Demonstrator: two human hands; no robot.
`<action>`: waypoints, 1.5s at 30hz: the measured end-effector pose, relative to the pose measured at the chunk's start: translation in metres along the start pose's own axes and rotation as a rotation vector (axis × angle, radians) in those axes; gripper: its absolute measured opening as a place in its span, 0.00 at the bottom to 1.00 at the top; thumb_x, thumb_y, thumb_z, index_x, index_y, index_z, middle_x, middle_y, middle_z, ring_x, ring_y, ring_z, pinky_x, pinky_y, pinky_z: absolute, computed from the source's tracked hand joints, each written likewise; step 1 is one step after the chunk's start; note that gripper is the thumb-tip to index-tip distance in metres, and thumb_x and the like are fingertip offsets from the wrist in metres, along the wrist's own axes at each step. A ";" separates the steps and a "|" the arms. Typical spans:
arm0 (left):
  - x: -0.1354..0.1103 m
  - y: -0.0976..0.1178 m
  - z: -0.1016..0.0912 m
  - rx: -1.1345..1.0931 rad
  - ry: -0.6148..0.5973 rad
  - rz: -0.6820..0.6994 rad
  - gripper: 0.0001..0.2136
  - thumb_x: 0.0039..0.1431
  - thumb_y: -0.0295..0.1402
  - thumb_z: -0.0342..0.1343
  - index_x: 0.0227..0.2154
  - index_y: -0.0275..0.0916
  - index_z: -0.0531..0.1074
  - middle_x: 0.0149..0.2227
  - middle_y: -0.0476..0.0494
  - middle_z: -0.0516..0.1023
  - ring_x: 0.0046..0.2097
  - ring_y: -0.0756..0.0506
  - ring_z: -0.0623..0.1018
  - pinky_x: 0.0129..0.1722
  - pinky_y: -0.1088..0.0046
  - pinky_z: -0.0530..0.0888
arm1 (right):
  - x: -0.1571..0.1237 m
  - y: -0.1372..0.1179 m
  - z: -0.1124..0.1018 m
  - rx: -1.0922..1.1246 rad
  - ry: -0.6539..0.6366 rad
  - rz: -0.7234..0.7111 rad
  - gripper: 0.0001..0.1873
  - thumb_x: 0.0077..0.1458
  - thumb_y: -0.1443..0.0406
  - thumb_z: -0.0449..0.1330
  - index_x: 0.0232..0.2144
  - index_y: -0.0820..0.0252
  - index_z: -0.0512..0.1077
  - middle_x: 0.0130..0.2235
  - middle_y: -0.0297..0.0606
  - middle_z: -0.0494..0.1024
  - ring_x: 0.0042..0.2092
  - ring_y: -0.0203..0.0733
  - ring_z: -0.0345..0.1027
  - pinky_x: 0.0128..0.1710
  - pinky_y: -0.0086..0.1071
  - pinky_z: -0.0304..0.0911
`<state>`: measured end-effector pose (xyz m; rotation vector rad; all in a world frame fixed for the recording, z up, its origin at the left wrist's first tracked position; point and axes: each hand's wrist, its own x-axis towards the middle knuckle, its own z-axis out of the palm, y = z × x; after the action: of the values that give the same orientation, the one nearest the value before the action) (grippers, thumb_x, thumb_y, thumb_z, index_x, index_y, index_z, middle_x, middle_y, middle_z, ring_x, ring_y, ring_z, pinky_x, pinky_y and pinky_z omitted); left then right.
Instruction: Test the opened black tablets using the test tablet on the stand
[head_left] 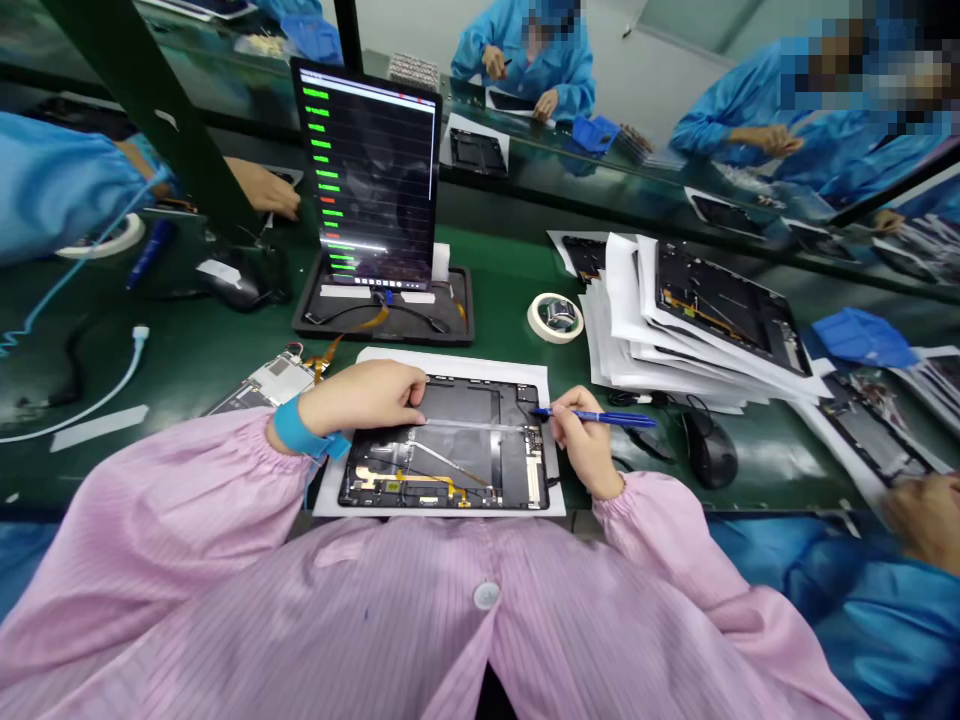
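An opened tablet housing (pixel 450 455) lies on white paper (pixel 328 497) in front of me. Its inside shows black panels, gold flex cables and a pale strip running across. My left hand (pixel 375 393) rests over its upper left part with curled fingers. Thumb and fingertips come together near the strip's left end; whatever they pinch is hidden. At the right edge, my right hand (pixel 583 437) grips a slim blue pen-shaped tool (pixel 611 418) between thumb and fingers. The tool's dark tip is at the housing's upper right corner area. A blue wrist strap (pixel 289 428) circles my left wrist.
A lit tablet screen (pixel 375 180) stands in a black tray (pixel 457 320) behind. To the right are a tape roll (pixel 555 317), a paper stack with another housing (pixel 727 305), and a black mouse (pixel 711 447). Loose circuit parts (pixel 274 382) lie left. Co-workers in blue sit around.
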<state>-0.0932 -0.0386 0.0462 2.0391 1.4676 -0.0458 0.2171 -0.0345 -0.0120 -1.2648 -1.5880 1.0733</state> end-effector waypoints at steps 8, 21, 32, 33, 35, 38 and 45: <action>-0.002 0.001 0.001 -0.073 -0.079 0.035 0.11 0.51 0.40 0.54 0.21 0.39 0.66 0.24 0.49 0.72 0.25 0.50 0.67 0.25 0.74 0.59 | 0.001 -0.002 0.001 -0.103 -0.065 -0.017 0.10 0.60 0.59 0.56 0.30 0.56 0.62 0.21 0.27 0.67 0.21 0.32 0.60 0.21 0.27 0.54; -0.002 -0.008 -0.006 -0.263 -0.208 0.040 0.08 0.46 0.34 0.51 0.27 0.39 0.73 0.26 0.50 0.75 0.28 0.49 0.71 0.28 0.77 0.65 | -0.001 -0.011 -0.006 -0.271 0.012 -0.221 0.08 0.61 0.59 0.54 0.32 0.55 0.64 0.24 0.30 0.69 0.24 0.36 0.64 0.26 0.31 0.59; 0.001 -0.016 -0.002 -0.341 -0.227 0.082 0.10 0.47 0.31 0.51 0.31 0.37 0.75 0.31 0.47 0.80 0.32 0.49 0.76 0.31 0.77 0.69 | 0.132 -0.043 0.044 -1.210 -0.264 -0.491 0.20 0.59 0.72 0.46 0.52 0.68 0.66 0.44 0.51 0.73 0.46 0.53 0.63 0.45 0.42 0.59; 0.001 -0.016 -0.002 -0.348 -0.224 0.082 0.10 0.46 0.31 0.51 0.31 0.37 0.75 0.31 0.47 0.81 0.32 0.49 0.76 0.31 0.77 0.69 | 0.140 -0.043 0.044 -1.243 -0.259 -0.491 0.23 0.58 0.75 0.45 0.55 0.68 0.64 0.46 0.52 0.72 0.47 0.53 0.63 0.45 0.42 0.58; 0.001 -0.017 -0.001 -0.363 -0.216 0.087 0.11 0.46 0.31 0.51 0.32 0.36 0.76 0.31 0.46 0.81 0.32 0.48 0.77 0.31 0.77 0.69 | 0.146 -0.043 0.038 -1.290 -0.137 -0.474 0.24 0.57 0.76 0.45 0.56 0.71 0.62 0.48 0.55 0.70 0.49 0.54 0.62 0.45 0.42 0.58; 0.002 -0.017 0.000 -0.360 -0.205 0.099 0.12 0.47 0.32 0.52 0.32 0.35 0.77 0.30 0.46 0.81 0.31 0.49 0.76 0.30 0.78 0.68 | 0.143 -0.040 0.021 -1.350 0.106 -0.351 0.16 0.59 0.71 0.46 0.45 0.76 0.68 0.42 0.59 0.72 0.46 0.56 0.63 0.42 0.44 0.58; 0.006 -0.022 0.000 -0.412 -0.208 0.107 0.11 0.47 0.33 0.54 0.30 0.35 0.78 0.29 0.46 0.81 0.30 0.49 0.76 0.29 0.78 0.68 | 0.133 -0.030 0.005 -1.448 0.069 -0.382 0.15 0.61 0.65 0.50 0.40 0.73 0.71 0.44 0.60 0.72 0.50 0.59 0.62 0.42 0.44 0.60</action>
<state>-0.1097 -0.0294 0.0338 1.7158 1.1303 0.0797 0.1822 0.0918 0.0269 -1.6350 -2.4669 -0.5737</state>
